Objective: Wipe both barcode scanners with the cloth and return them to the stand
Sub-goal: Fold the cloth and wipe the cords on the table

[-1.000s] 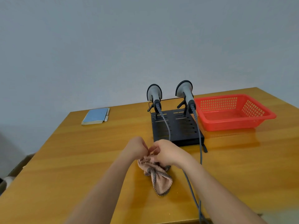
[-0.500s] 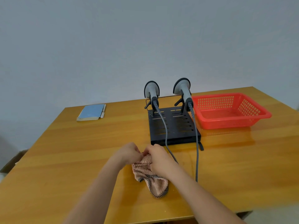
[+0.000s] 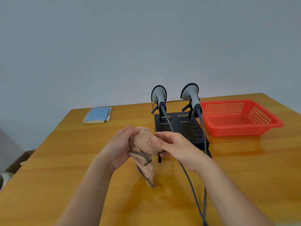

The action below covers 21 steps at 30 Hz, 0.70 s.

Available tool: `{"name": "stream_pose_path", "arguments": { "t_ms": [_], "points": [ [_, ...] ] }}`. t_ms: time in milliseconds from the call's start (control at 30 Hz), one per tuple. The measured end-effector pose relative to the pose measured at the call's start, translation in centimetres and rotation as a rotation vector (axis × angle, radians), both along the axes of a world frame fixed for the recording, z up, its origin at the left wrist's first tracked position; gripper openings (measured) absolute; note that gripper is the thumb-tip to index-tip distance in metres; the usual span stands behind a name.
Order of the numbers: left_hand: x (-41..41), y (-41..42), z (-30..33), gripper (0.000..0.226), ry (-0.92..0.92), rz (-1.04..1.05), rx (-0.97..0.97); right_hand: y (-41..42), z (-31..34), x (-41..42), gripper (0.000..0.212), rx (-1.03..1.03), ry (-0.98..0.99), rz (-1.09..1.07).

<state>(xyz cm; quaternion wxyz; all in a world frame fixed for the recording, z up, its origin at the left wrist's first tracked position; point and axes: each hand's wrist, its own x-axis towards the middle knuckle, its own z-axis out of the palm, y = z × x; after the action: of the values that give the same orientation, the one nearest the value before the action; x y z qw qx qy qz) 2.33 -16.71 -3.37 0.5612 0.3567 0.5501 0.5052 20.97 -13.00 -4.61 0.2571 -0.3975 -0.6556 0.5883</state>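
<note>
A: Where is the cloth [image 3: 145, 145] compared with the stand [image 3: 180, 129]?
B: Just in front of the stand, lifted off the table [image 3: 65, 160]. Both hands hold it. The left hand [image 3: 119, 146] has its fingers curled round the cloth's left edge, and the right hand [image 3: 173, 146] pinches the right edge between thumb and fingers.

A: Is the cloth spread flat?
B: No, it is bunched at the top between the hands, and a striped-edged corner hangs down towards the table in front of the stand.

A: And the scanners?
B: Both sit in the stand, handles down and heads up. The left scanner [image 3: 158, 97] is on the stand's left side and the right scanner [image 3: 190, 94] on its right side. Neither hand touches them.

A: Do cables show?
B: Yes, a grey cable [image 3: 189, 178] runs from each scanner across the stand's black base and forward over the table, passing under the right forearm.

A: What else lies near the stand?
B: A red basket [image 3: 263, 128] sits just to the right of the stand. A blue notebook [image 3: 96, 114] with a pen [image 3: 108, 114] along its right edge lies well to the left of the stand, near the table's far edge. A cardboard box [image 3: 17, 162] shows beyond the table's left edge, far left of the stand
</note>
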Motion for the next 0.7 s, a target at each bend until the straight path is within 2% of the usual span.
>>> {"name": "stream_pose_path", "arguments": {
  "t_ms": [167,233,333,400,467,567,600,700],
  "points": [
    [1.2,-0.2,1.5,0.014,-0.185,0.024,0.107,0.7,0.7,0.5,0.056,-0.067,0.044,-0.005],
    [1.6,-0.2,2.0,0.010,-0.205,0.013,0.122,0.9,1.0,0.6,0.048,-0.064,0.094,-0.034],
    [1.7,-0.1,2.3,0.010,-0.184,-0.033,0.128,1.1,1.6,0.8,0.031,-0.092,0.185,-0.062],
    [1.8,-0.3,2.6,0.024,-0.159,-0.092,0.121,1.3,1.9,0.8,0.029,-0.124,0.234,-0.060],
    [2.0,-0.4,2.7,0.041,-0.098,-0.143,0.108,1.4,2.2,0.8,0.024,-0.067,0.205,-0.063],
    [1.9,-0.3,2.7,0.035,-0.037,-0.088,0.130,1.5,2.5,0.9,0.014,0.048,0.145,-0.078],
    [1.7,-0.2,2.6,0.032,-0.023,-0.041,0.145,1.5,2.5,0.9,0.015,0.058,0.139,-0.082],
    [1.5,-0.1,2.7,0.017,-0.031,0.051,0.192,1.5,2.3,1.6,0.043,-0.010,0.092,-0.068]
  ]
}}
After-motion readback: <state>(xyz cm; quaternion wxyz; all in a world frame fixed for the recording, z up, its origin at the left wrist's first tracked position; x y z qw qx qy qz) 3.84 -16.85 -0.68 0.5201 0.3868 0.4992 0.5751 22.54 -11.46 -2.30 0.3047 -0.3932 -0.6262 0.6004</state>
